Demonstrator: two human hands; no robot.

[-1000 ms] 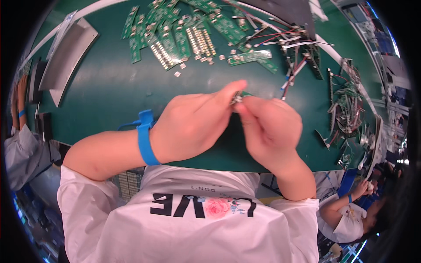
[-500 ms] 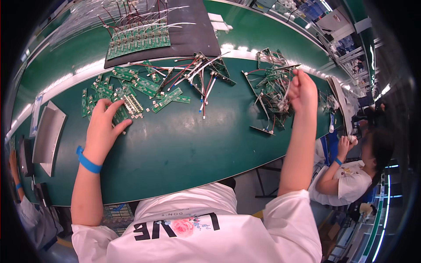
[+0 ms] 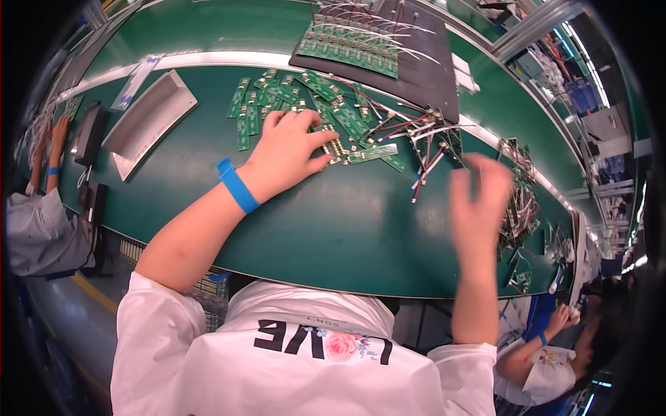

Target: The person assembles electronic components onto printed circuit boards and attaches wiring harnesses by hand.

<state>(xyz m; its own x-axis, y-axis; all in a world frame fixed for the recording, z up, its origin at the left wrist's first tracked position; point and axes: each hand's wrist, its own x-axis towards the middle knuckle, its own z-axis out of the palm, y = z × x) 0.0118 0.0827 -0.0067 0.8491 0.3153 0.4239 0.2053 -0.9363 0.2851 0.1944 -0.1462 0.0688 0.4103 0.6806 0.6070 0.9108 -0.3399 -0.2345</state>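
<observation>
My left hand [image 3: 295, 149] rests over a spread of narrow green circuit boards [image 3: 343, 119], thumb and fingers apart. Beneath and beside its fingertips is a panel of small light-coloured connectors [image 3: 333, 147], partly covered by the hand. My right hand [image 3: 480, 197] is blurred by motion above the table, its thumb apart from its fingers and nothing visible between them. It is between a cluster of boards with red, white and black wires [image 3: 436, 135] and a tangled heap of wired boards [image 3: 522, 208] on the right. A loose board [image 3: 373, 154] lies right of my left hand.
A black mat [image 3: 423, 66] at the back carries a panel of boards [image 3: 354, 47] with upright wires. An open grey tray [image 3: 152, 121] stands on the left of the green table [image 3: 333, 229]. Co-workers sit at left [image 3: 45, 225] and right [image 3: 534, 367].
The view has turned left, so the table's things appear farther right. My right hand has come away from the wired heap toward the middle, leaving a board there. My left hand stays by the boards.
</observation>
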